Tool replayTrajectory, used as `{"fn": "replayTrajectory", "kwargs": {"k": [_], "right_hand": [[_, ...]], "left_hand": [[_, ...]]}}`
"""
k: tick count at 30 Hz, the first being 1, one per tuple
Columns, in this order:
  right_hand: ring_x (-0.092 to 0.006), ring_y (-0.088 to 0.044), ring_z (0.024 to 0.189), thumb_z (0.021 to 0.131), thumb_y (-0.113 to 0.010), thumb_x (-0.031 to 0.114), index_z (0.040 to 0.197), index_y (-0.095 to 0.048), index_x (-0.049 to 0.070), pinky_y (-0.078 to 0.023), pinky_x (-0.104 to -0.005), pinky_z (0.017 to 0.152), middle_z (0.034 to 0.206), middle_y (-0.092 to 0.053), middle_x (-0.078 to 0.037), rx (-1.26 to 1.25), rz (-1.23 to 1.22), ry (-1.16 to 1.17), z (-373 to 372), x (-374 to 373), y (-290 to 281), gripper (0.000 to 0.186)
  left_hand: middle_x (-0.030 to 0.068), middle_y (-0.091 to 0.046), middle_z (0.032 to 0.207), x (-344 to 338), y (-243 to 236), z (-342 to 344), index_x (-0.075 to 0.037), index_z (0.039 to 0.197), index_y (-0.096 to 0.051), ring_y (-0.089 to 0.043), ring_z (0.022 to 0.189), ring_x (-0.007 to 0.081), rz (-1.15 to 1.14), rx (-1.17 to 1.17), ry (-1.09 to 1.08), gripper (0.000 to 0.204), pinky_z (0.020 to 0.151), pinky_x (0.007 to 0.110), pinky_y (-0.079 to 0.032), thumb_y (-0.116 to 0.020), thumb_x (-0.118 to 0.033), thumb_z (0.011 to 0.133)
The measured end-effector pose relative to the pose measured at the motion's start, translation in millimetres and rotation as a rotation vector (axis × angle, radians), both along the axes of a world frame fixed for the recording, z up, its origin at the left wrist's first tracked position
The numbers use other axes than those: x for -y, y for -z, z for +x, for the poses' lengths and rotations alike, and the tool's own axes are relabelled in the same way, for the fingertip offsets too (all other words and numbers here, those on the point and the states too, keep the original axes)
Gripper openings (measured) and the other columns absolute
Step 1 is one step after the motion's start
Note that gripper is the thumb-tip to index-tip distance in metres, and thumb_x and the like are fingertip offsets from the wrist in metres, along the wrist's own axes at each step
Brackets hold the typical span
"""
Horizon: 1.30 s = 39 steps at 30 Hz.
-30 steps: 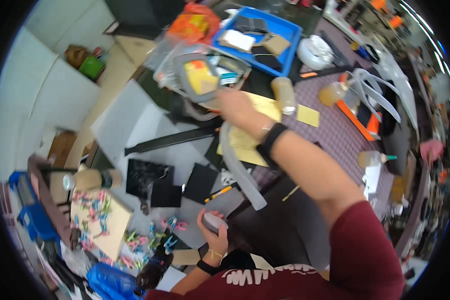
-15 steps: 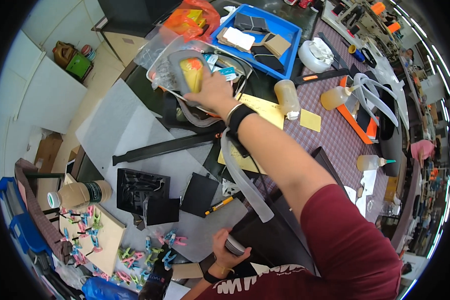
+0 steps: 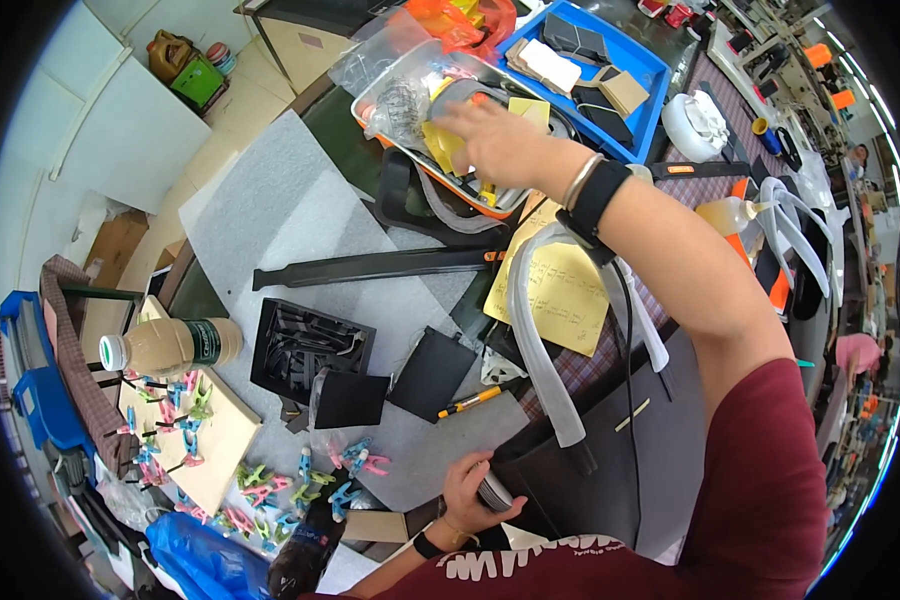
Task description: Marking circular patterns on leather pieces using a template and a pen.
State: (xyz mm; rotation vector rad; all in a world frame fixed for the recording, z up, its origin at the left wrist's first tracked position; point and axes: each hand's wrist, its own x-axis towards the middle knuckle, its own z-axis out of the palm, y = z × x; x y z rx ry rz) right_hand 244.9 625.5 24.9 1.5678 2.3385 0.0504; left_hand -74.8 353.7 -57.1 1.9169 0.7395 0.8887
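Note:
My right hand (image 3: 495,145) reaches over a white bin (image 3: 362,100) with an orange lower edge, its fingers spread. Under and beside the fingers are a grey-rimmed piece (image 3: 457,90) and yellow sheets (image 3: 530,112); the fingers partly hide the bin's contents. Down near my body, my left hand (image 3: 467,492) is closed around a small dark grey piece with a layered, pale-striped edge (image 3: 494,492). Close to that hand lies a large dark sheet (image 3: 570,480). A pale, curved flexible strip (image 3: 540,350) hangs below my right wrist.
A black box of dark strips (image 3: 310,345), black square pieces (image 3: 433,373) and a yellow cutter (image 3: 470,402) lie mid-table. Left are a brown-filled bottle (image 3: 170,345) and several coloured clips (image 3: 260,490). A blue tray (image 3: 650,110) stands behind; written yellow paper (image 3: 560,290) lies right of centre.
My right hand has gone from gripping the grey-rimmed piece with yellow in it to spread fingers over the bin. The whole view has shifted, with things now further right. My left hand keeps its hold.

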Motion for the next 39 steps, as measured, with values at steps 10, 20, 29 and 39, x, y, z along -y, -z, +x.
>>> {"fn": "replayTrajectory", "kwargs": {"k": [10,20,29,39], "right_hand": [[-0.0257,-0.039,0.12,0.068,-0.065,0.016,0.108,-0.061,0.016,-0.037,-0.0406,0.097,0.132,-0.039,-0.008,-0.048,0.325,0.172,53,-1,14,0.04],[-0.0302,-0.061,0.091,0.079,-0.053,0.011,0.1,-0.066,0.011,-0.047,-0.0376,0.079,0.094,-0.065,-0.012,-0.154,-0.356,0.382,19,-8,31,0.024],[-0.0189,-0.065,0.07,0.088,-0.049,0.022,0.11,-0.051,-0.004,-0.051,-0.0267,0.048,0.093,-0.06,-0.014,-0.92,-0.624,1.018,5,-25,35,0.035],[-0.0164,-0.061,0.069,0.084,-0.055,0.039,0.099,-0.06,0.0,-0.049,-0.031,0.061,0.086,-0.063,-0.007,-0.691,-0.585,0.812,7,-15,25,0.042]], "left_hand": [[0.019,-0.055,0.104,0,5,-2,-0.007,0.121,-0.037,-0.056,0.085,0.032,-0.015,0.035,0.031,0.081,0.071,0.038,-0.046,-0.082,-0.03,0.057],[0.0185,-0.055,0.104,-2,1,-2,-0.008,0.121,-0.036,-0.057,0.086,0.0315,-0.001,0.005,0.033,0.082,0.072,0.038,-0.047,-0.082,-0.031,0.057],[0.0221,-0.053,0.104,0,5,-5,-0.006,0.121,-0.035,-0.055,0.091,0.0308,0.016,-0.007,0.069,0.083,0.076,0.038,-0.046,-0.082,-0.033,0.058],[0.0229,-0.052,0.105,-1,5,-2,-0.006,0.121,-0.035,-0.055,0.093,0.0324,0.027,0.001,0.065,0.082,0.078,0.039,-0.047,-0.082,-0.03,0.058]]}}
